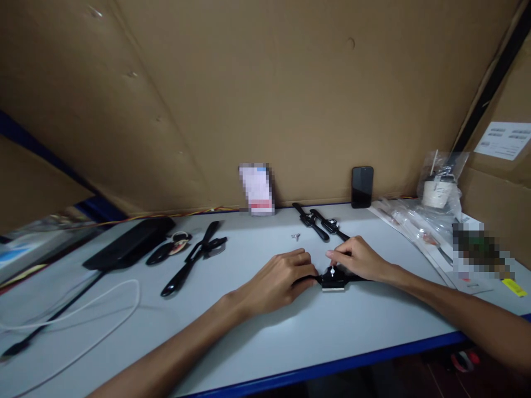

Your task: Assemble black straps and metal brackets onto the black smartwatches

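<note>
A black spokeshave [333,279] lies across the table in front of me, its silvery blade edge facing my side. Fingers of my left hand [286,276] are closed around its left handle. My right hand [363,258] is over the right handle, with thumb and forefinger bent close to the bright screw [332,271] on the body; whether they touch that screw I cannot tell. Behind my hands, two more black spokeshaves [309,220] [332,223] lie side by side. Small silvery screws [296,236] rest left of them. Another spokeshave [194,257] lies to the left.
At the left are a black case-like object [130,243], a key ring [180,237] and a white cable [135,304]. A phone [362,187] and a blurred-out screen [258,189] lean against the cardboard wall [265,99]. Plastic packaging [409,226] and a bagged cup [437,190] stand right.
</note>
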The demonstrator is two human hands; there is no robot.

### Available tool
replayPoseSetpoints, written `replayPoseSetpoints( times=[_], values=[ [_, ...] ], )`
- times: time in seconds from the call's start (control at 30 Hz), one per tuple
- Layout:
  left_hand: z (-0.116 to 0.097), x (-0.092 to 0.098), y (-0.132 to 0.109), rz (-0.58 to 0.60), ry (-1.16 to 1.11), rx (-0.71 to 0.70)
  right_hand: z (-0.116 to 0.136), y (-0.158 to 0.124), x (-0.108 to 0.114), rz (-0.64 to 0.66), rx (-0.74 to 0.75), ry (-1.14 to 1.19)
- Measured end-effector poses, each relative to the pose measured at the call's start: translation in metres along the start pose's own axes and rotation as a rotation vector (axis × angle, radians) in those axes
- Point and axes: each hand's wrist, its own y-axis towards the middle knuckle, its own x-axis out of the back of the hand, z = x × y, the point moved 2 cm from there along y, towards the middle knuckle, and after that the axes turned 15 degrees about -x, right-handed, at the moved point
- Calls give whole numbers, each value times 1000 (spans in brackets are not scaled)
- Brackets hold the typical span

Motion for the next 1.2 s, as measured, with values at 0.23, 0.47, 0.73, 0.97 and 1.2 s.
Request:
replayPoseSetpoints(
  times=[0.23, 0.47, 0.73, 0.97, 1.2],
  values=[
    [-1, 1, 1, 10, -6, 4, -2, 2, 2, 51, -2, 44],
    [0, 0, 0, 12, -19, 8, 2, -2, 0, -19, 40, 40],
    [1, 2, -1, -14, 11, -10, 8, -6, 1, -30, 81, 94],
    [1, 2, -1, -5, 4, 0, 9, -6, 0, 2, 21, 164],
    [0, 3, 0, -7, 9, -1, 14, -12, 3, -97, 67, 135]
  ],
)
